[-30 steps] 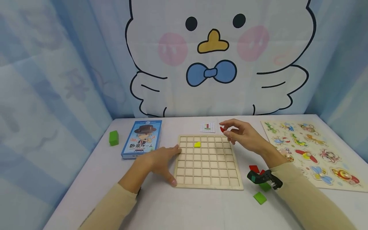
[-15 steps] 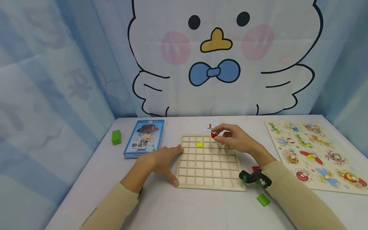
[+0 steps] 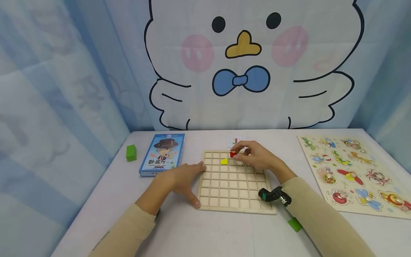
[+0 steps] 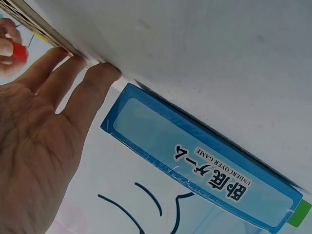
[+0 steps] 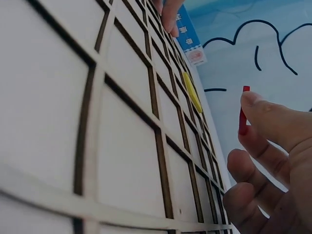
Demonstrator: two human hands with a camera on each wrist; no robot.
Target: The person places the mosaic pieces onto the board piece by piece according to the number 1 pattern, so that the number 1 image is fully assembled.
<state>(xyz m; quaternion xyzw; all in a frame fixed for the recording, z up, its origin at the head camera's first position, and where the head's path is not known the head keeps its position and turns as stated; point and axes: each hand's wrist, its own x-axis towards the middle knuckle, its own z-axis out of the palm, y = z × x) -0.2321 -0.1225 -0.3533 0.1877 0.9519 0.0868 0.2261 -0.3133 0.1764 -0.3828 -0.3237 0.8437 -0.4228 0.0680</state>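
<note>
My right hand [image 3: 255, 155] pinches a small red tile [image 5: 243, 114] on edge between thumb and index finger, with the other fingers curled behind. In the head view that hand is over the back rows of a wooden grid board [image 3: 224, 192]. Just left of the red tile, a yellow tile [image 3: 224, 161] lies in a cell of the second row from the back. The left hand [image 3: 183, 180] spans the board's left edge, thumb at the front corner and fingers spread farther back. Those straight fingertips touch the board's side in the left wrist view.
Behind the board lies a small printed grid card [image 3: 236, 140]. A blue game box [image 3: 162, 153] and a green block [image 3: 131, 152] stand at left. On the right are an animal puzzle board [image 3: 350, 210] and a green tile [image 3: 294, 224], partly under the right forearm.
The right hand has carried the red tile left, from beside the card to above the board near the yellow tile. The right forearm now hides the red tiles. The left hand stays at the board's edge.
</note>
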